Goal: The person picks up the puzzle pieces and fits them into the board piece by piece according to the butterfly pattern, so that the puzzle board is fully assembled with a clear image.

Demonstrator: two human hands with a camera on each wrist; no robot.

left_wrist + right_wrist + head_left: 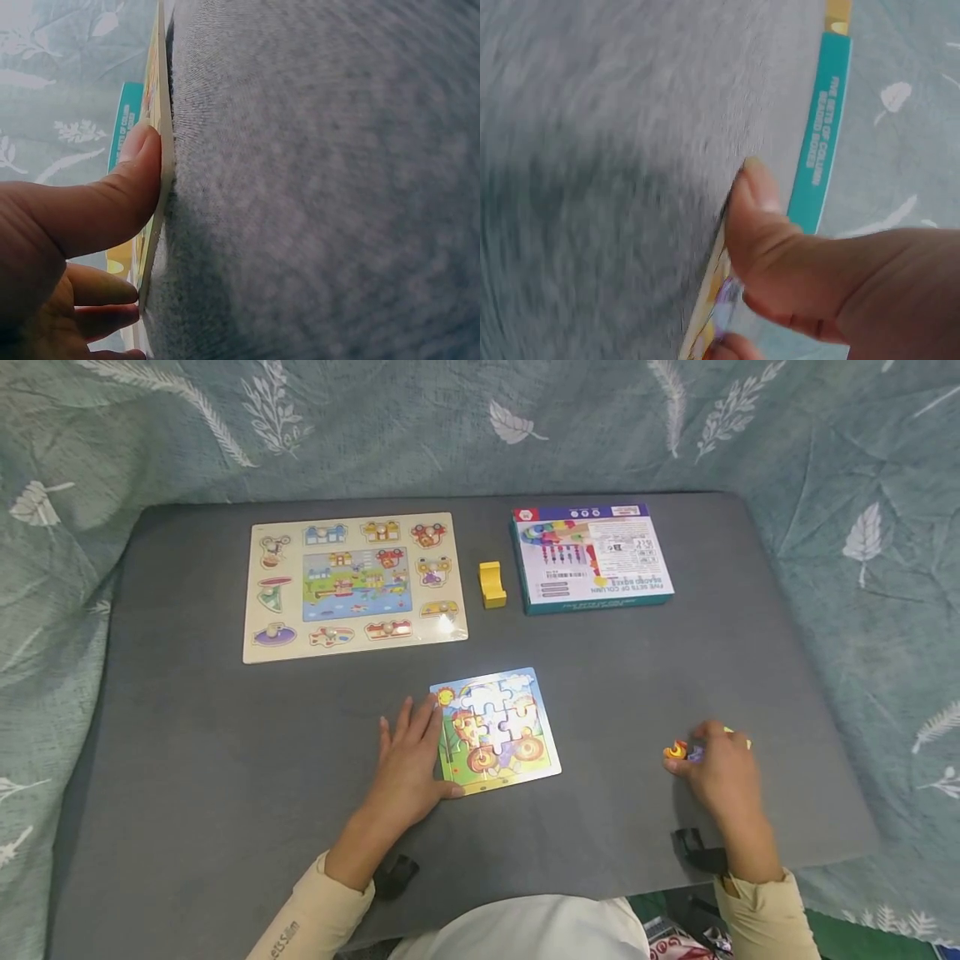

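Observation:
A small jigsaw puzzle [497, 731] in a square tray lies at the middle of the table, with pale unfilled gaps in its upper half. My left hand [408, 768] rests along its left side, fingers at the left edge and thumb [139, 176] on the near corner. Out to the right, my right hand [723, 772] is down at the tabletop, holding colourful jigsaw pieces [677, 750] between thumb and fingers. Orange, purple and yellow-green bits show around the fingertips. In the right wrist view, the pieces [718, 307] lie under the thumb, partly hidden by the hand.
A wooden knob puzzle board [356, 635] lies at the back left. Beside it are a yellow block [492, 585] and a teal-edged bead box [596, 560]. A leaf-patterned cloth [450, 427] hangs behind the grey table [225, 760].

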